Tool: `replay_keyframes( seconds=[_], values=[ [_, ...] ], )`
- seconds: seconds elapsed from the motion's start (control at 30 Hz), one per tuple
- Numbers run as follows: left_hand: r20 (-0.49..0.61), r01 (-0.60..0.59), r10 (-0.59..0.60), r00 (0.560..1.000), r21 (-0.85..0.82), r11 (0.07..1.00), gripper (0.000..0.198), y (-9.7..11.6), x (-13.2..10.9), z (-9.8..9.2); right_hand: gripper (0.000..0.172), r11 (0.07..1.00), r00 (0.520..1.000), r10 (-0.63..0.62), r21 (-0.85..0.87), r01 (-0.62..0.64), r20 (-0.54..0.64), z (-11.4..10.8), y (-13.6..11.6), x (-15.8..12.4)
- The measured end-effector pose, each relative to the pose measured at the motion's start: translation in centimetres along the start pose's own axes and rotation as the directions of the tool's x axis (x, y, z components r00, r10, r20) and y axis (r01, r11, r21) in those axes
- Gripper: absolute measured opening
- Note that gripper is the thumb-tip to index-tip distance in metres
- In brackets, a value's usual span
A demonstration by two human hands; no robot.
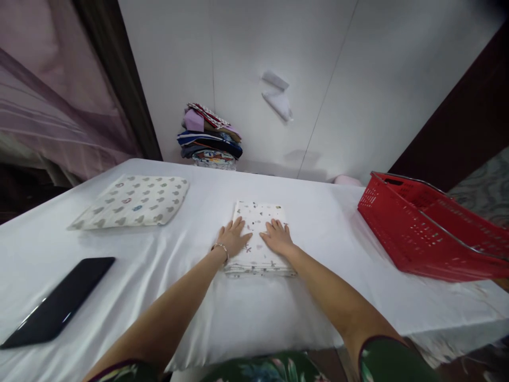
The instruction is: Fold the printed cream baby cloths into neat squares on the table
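Note:
A folded white cloth with small coloured prints lies in the middle of the white-covered table. My left hand rests flat on its left side, fingers stretched out, a bracelet at the wrist. My right hand lies flat on its right side, fingers spread. Both palms press down on the cloth and hold nothing.
A folded cloth with grey heart prints lies at the left. A black phone sits near the left front edge. A red plastic basket stands at the right. A pile of folded clothes sits against the white wall behind the table.

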State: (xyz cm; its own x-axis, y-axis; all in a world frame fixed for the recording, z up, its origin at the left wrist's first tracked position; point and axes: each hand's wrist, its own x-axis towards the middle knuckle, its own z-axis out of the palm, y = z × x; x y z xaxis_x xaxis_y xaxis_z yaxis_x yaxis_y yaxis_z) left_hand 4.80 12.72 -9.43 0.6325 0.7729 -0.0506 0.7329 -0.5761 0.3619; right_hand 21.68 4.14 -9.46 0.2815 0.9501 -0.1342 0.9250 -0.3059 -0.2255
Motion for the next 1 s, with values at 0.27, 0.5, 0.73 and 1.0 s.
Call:
replay_keyframes(
  seconds=[0.27,0.5,0.73,1.0],
  values=[
    [-0.037,-0.003,0.000,0.999,-0.064,0.998,0.065,-1.3,0.0,0.9,0.065,0.999,0.994,0.032,0.001,-0.032,-0.103,-2.5,1.5,5.5],
    [-0.046,0.004,-0.009,0.999,-0.100,0.995,0.063,-1.7,-0.1,1.5,0.063,0.996,0.993,0.090,0.036,-0.087,-0.074,-0.6,4.4,9.2],
    [-0.076,-0.003,-0.004,0.997,-0.089,0.996,0.063,-1.9,0.1,2.1,0.063,0.993,0.995,0.093,0.082,-0.089,-0.038,-0.9,4.6,9.3],
    [-0.052,0.000,-0.004,0.999,-0.078,0.997,0.065,-1.7,0.2,1.7,0.064,0.955,0.988,0.153,0.260,-0.141,-0.025,-1.0,4.3,2.8]
  ],
)
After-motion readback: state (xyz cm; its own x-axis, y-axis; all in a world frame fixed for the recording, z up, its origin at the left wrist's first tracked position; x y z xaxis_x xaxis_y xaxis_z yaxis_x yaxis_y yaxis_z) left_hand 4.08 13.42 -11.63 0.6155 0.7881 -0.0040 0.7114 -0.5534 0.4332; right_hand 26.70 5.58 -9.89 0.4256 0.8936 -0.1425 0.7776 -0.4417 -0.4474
